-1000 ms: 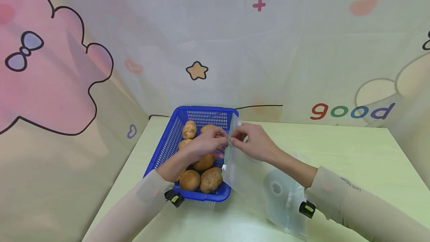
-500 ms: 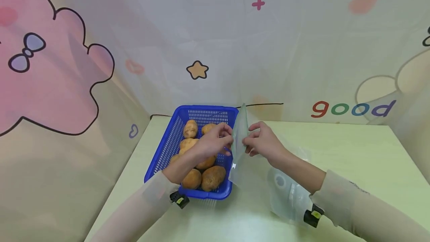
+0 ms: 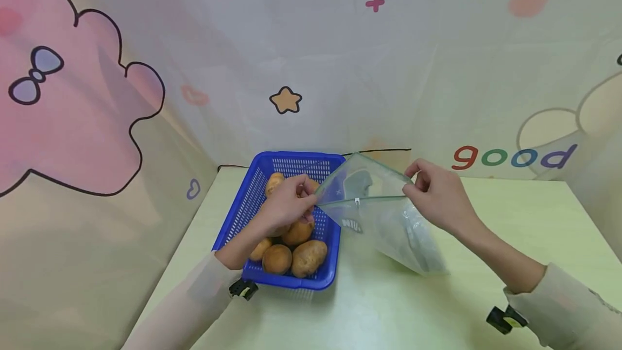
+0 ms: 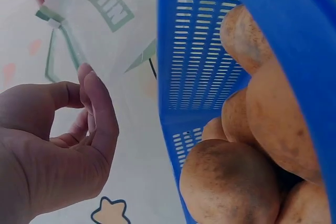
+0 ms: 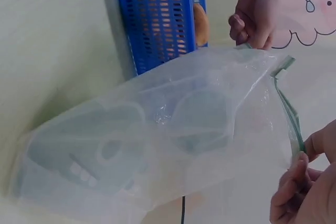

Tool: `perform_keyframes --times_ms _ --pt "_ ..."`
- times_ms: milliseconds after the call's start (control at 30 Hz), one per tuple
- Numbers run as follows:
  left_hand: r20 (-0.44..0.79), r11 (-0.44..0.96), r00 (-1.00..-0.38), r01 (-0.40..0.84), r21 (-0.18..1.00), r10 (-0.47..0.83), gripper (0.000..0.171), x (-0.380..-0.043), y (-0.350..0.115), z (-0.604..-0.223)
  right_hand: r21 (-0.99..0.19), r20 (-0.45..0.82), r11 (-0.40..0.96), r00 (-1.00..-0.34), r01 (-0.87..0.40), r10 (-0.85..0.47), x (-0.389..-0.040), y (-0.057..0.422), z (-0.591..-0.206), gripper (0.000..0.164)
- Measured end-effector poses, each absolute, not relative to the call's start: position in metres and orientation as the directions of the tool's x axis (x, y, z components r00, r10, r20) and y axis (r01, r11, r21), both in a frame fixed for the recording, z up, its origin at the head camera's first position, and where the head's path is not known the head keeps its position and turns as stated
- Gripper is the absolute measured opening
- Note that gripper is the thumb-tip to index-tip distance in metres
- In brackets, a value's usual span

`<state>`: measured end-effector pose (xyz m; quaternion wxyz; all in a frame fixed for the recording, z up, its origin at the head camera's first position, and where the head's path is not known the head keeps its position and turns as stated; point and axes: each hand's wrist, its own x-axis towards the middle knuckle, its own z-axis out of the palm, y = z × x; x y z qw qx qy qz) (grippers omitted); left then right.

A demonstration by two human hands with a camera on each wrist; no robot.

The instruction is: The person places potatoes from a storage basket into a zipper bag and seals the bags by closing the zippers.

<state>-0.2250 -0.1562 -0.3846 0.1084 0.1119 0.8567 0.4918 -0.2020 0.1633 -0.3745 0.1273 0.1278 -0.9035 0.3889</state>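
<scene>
A translucent zip bag (image 3: pixel 389 231) with a green-edged mouth is stretched between the two hands, its mouth spread wide. My left hand (image 3: pixel 286 204) pinches one corner of the mouth, over the blue basket (image 3: pixel 336 255). On the other side, my right hand (image 3: pixel 439 199) pinches the opposite edge between thumb and fingers. A white slider (image 3: pixel 357 202) sits on the near edge. In the right wrist view the bag body (image 5: pixel 157 150) hangs with pale printed shapes on it. Several potatoes (image 3: pixel 309 258) lie in the basket, partly hidden by the left hand.
The basket and bag are on or over a pale green table (image 3: pixel 515 231). Behind stands a printed cloth backdrop (image 3: pixel 340 69), and a thin black cord (image 3: pixel 389 150) runs along its foot.
The hands have moved apart, the right one going right. The bag's mouth, pressed together a second ago, has been pulled wide. The basket and potatoes stay put.
</scene>
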Motion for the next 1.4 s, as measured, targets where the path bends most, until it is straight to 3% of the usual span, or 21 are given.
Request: perform_keyframes --times_ms 233,433,600,800,900,967,1100,1233,1400 --pt "-0.058 0.562 -0.955 0.122 0.818 0.292 0.005 -0.223 -0.156 -0.379 -0.564 0.479 0.745 -0.876 -0.355 -0.056 -0.201 0.178 -0.378 0.01" --pt "-0.085 0.538 -0.953 0.089 0.838 0.289 0.004 -0.22 -0.154 -0.381 -0.495 0.491 0.789 -0.866 -0.363 -0.091 -0.198 0.188 -0.386 0.009" --pt "-0.112 0.482 -0.942 0.058 0.874 0.316 0.004 -0.218 -0.152 -0.382 -0.568 0.413 0.714 -0.892 -0.409 -0.182 -0.192 0.195 -0.381 0.027" --pt "-0.156 0.422 -0.91 0.023 0.906 0.384 0.006 -0.221 -0.148 -0.382 -0.702 0.223 0.603 -0.92 -0.38 -0.321 -0.189 0.207 -0.362 0.02" --pt "-0.164 0.419 -0.904 0.018 0.908 0.395 0.006 -0.224 -0.146 -0.382 -0.709 0.172 0.586 -0.901 -0.394 -0.398 -0.188 0.211 -0.353 0.029" --pt "-0.171 0.422 -0.905 0.01 0.907 0.389 0.006 -0.225 -0.145 -0.382 -0.683 0.205 0.582 -0.88 -0.442 -0.428 -0.186 0.211 -0.35 0.035" --pt "-0.162 0.422 -0.906 0.021 0.906 0.392 0.007 -0.226 -0.142 -0.382 -0.552 0.395 0.603 -0.817 -0.576 -0.419 -0.181 0.206 -0.35 0.033" --pt "-0.127 0.429 -0.906 0.065 0.901 0.404 0.007 -0.225 -0.137 -0.383 -0.416 0.572 0.609 -0.715 -0.676 -0.402 -0.182 0.202 -0.351 0.033" --pt "-0.089 0.442 -0.899 0.123 0.889 0.429 0.007 -0.229 -0.139 -0.388 -0.358 0.674 0.572 -0.628 -0.738 -0.388 -0.189 0.203 -0.356 0.037"
